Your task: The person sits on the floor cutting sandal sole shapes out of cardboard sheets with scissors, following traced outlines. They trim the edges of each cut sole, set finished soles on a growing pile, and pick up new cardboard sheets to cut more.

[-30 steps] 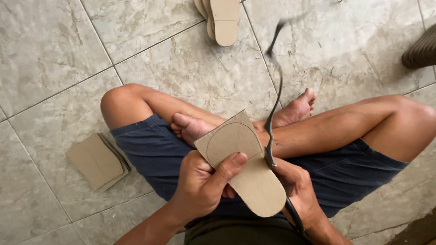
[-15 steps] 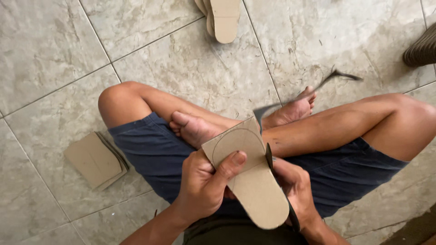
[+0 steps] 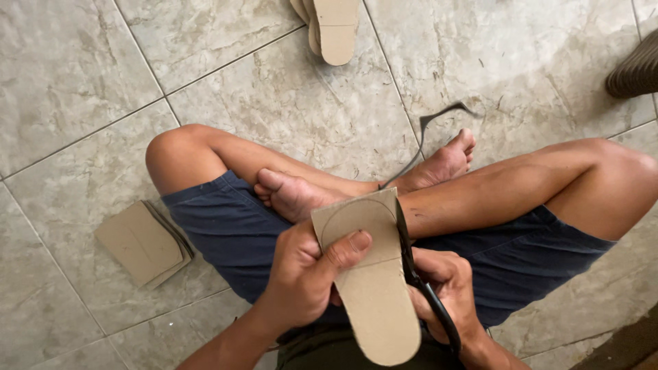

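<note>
Cardboard sole [image 3: 373,288] in left hand [image 3: 305,277], scissors [image 3: 418,274] in right hand [image 3: 445,291].

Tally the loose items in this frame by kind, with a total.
Tan sole-shaped board in the left hand: 1
Black scissors in the right hand: 1
Trimmed strip trailing off: 1
Stacks of tan blanks on the floor: 2
Total: 5

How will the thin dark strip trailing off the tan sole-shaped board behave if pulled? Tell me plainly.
The thin dark offcut strip probably handles floppy: it curls and bends over the foot. It looks light, lifting off the grey tiled floor at its end. The tan sole-shaped board seems stiffer, holding flat in the left hand.
</note>
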Motion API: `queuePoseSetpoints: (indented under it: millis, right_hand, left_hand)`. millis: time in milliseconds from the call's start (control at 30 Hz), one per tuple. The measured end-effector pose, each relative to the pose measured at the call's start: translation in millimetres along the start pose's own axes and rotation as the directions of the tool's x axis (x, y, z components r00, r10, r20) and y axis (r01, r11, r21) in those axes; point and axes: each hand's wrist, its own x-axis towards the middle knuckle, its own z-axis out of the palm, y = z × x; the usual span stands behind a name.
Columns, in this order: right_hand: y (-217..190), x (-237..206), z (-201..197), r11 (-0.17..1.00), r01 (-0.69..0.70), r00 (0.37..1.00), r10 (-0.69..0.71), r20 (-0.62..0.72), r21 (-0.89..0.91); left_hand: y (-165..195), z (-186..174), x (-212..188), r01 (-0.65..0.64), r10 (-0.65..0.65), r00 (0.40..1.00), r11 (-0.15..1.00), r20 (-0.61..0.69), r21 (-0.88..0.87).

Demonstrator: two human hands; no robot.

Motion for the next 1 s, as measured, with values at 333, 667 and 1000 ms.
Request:
queuePoseSetpoints:
  millis: [333,667,1000]
  right_hand:
    - [-12.3,4.0,-1.3,0.974,-0.049,0.998,0.038,0.054,0.220]
    - [-21.1,2.5,-2.0,0.952,-0.178,0.983,0.161,0.088,0.247]
    - [-16.8,1.2,-8.3,0.959,-0.136,0.984,0.102,0.146,0.247]
  left_hand:
    - [5.2,-4.9,-0.6,0.058,-0.059,0.988,0.998,0.145,0.015]
    - [30.0,-17.9,6.0,0.051,-0.106,0.951,0.980,0.289,0.192]
    - [36.4,-29.0,16.2,0.121,-0.158,0.890,0.986,0.428,0.114]
